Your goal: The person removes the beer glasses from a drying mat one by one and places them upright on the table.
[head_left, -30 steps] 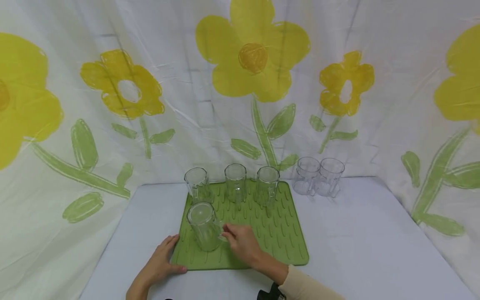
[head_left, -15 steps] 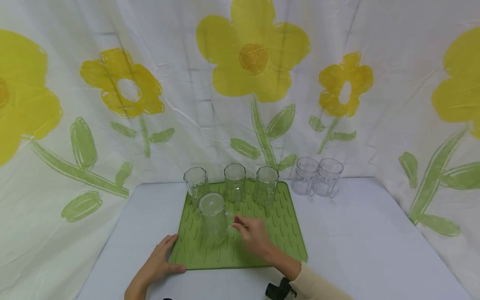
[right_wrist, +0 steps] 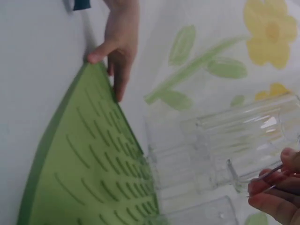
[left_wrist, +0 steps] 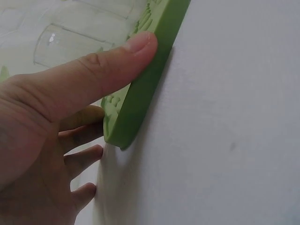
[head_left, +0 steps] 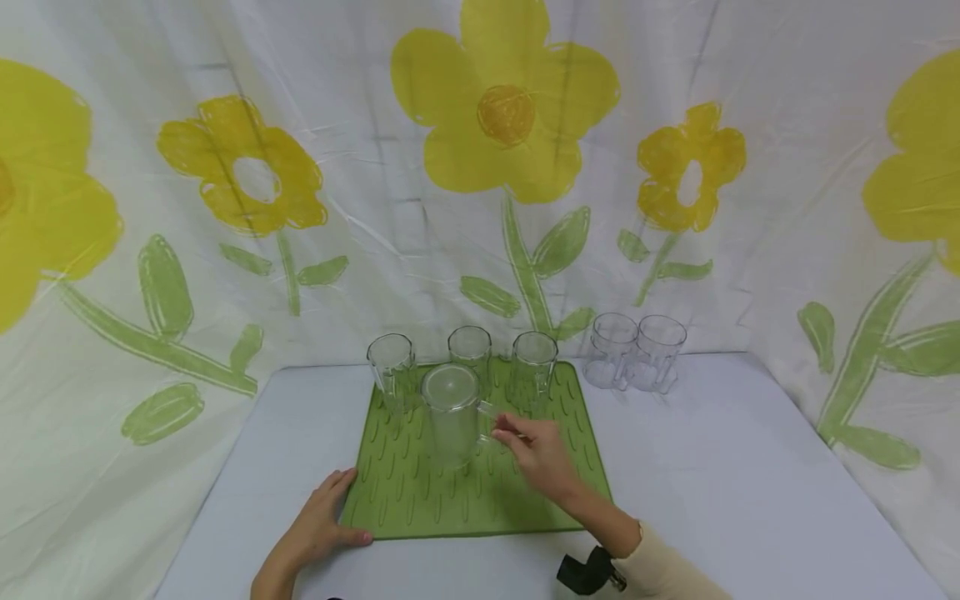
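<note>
In the head view, my right hand (head_left: 540,454) pinches the handle of a clear glass mug (head_left: 452,429), whose base faces up. This mug is over the middle of the green ridged drying mat (head_left: 525,500); I cannot tell if its rim touches the mat. The right wrist view shows the thumb and fingers (right_wrist: 269,199) closed on the handle. My left hand (head_left: 318,521) rests at the mat's front left corner. In the left wrist view its straight thumb (left_wrist: 108,70) lies over the front edge, with the other fingers loose along the left side.
A glass mug (head_left: 392,367) stands at the mat's back left, another (head_left: 470,343) beside it, partly behind the held mug, and a third (head_left: 535,367) further right. Two mugs (head_left: 610,354) stand off the mat on the white table (head_left: 712,467). A flowered curtain (head_left: 367,283) hangs behind.
My right hand has carried the upside-down mug to the right and away from me, from the mat's front left towards its middle. The left hand stays at the corner.
</note>
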{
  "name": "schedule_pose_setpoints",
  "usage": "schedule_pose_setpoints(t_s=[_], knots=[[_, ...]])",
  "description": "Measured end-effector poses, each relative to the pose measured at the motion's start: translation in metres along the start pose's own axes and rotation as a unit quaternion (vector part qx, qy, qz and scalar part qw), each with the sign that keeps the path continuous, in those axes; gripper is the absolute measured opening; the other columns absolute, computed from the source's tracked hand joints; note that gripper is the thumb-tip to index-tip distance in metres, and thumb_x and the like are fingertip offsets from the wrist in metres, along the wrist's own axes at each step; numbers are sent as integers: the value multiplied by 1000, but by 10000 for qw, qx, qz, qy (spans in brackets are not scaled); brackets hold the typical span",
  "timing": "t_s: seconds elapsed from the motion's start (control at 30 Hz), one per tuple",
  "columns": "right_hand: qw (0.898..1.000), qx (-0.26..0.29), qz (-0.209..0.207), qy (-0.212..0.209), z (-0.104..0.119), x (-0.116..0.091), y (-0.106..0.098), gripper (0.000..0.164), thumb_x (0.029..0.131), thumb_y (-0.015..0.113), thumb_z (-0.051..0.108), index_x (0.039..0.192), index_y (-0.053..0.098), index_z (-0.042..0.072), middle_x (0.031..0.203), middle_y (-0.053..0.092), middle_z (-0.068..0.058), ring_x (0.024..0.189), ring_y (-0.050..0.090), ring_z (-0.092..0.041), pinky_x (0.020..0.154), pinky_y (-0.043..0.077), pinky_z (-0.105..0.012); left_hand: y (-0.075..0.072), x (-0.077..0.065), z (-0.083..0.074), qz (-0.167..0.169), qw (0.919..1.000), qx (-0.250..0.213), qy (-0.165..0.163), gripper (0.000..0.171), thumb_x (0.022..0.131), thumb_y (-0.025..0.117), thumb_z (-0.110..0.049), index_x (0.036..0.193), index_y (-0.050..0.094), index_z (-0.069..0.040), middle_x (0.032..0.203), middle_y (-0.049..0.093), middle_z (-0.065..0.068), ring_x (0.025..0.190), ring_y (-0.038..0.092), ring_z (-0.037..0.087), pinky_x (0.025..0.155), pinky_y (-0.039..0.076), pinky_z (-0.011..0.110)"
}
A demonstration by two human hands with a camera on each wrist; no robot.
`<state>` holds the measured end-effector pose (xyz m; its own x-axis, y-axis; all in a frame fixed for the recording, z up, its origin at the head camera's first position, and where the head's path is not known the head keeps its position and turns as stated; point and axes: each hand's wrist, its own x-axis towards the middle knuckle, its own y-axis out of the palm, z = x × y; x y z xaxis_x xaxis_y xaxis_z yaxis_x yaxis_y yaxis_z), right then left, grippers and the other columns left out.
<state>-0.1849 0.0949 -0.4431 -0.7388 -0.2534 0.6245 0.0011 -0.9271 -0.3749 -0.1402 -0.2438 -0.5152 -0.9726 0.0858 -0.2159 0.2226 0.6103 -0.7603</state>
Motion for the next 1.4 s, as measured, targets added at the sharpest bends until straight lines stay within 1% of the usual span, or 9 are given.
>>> schedule_pose_setpoints(t_s=[0.07, 0.2, 0.43, 0.6, 0.67, 0.87, 1.07, 1.2, 1.4], knots=[[9999, 94, -44, -53, 0, 1, -6, 7, 86, 67, -5, 90, 72, -6, 80, 74, -19, 70, 72, -25, 58, 58, -19, 0, 0, 0, 18, 10000, 17, 16, 113, 56, 92, -32, 146, 35, 6, 150, 29, 36, 138, 26, 57, 111, 28, 69], [10000, 59, -28, -75, 0, 6, -19, 8, 85, 67, -6, 91, 72, -8, 80, 73, -20, 72, 73, -28, 59, 59, -20, 0, 1, 0, 46, 10000, 57, 12, 114, 56, 92, -33, 146, 35, 6, 150, 30, 35, 138, 27, 56, 111, 29, 68], [9993, -356, -45, 59, 2, 13, -45, 15, 85, 69, -2, 99, 73, -6, 85, 76, -16, 77, 74, -26, 64, 60, -18, 0, 1, -1, 24, 9999, 51, 86, 113, 56, 92, -33, 146, 35, 6, 150, 30, 36, 138, 27, 57, 111, 29, 68], [9987, -500, -103, 16, 1, 13, -60, 14, 84, 69, -3, 98, 73, -5, 84, 76, -14, 76, 74, -25, 63, 59, -18, 0, 0, -2, 2, 9999, 63, 144, 112, 57, 92, -31, 146, 35, 7, 149, 31, 37, 137, 28, 57, 110, 30, 68], [9985, -531, -148, 64, 0, 12, -64, 15, 84, 69, -4, 98, 74, -6, 84, 76, -14, 76, 74, -25, 64, 59, -17, 0, 0, -3, -12, 9999, 61, 153, 112, 57, 92, -31, 146, 36, 7, 149, 31, 37, 137, 28, 57, 110, 30, 68], [9983, -499, -212, 189, -2, 10, -70, 18, 83, 70, -5, 100, 74, -6, 87, 76, -16, 78, 75, -22, 64, 59, -17, 0, 0, -3, -24, 9999, 67, 126, 112, 56, 92, -32, 146, 36, 7, 149, 31, 37, 137, 28, 57, 110, 30, 68], [9989, -405, -225, 51, -3, 11, -71, 19, 82, 69, -8, 101, 73, -8, 87, 75, -18, 78, 74, -25, 65, 59, -16, 1, 0, -2, 3, 9999, 67, 83, 113, 57, 92, -34, 146, 35, 6, 150, 30, 36, 138, 26, 57, 110, 29, 68], [9989, -419, -232, -16, -4, 11, -71, 18, 81, 70, -9, 99, 73, -7, 86, 76, -17, 78, 74, -25, 67, 59, -15, 0, 0, -3, 1, 9999, 62, 85, 113, 57, 92, -33, 146, 35, 6, 150, 30, 36, 138, 27, 56, 111, 29, 68], [9978, -396, -286, -438, -7, 13, -71, 20, 78, 70, -13, 98, 73, -8, 85, 75, -18, 77, 75, -21, 67, 58, -14, -2, -2, -4, 51, 9998, 160, 50, 114, 58, 91, -34, 147, 33, 6, 150, 29, 36, 138, 27, 56, 110, 29, 68]])
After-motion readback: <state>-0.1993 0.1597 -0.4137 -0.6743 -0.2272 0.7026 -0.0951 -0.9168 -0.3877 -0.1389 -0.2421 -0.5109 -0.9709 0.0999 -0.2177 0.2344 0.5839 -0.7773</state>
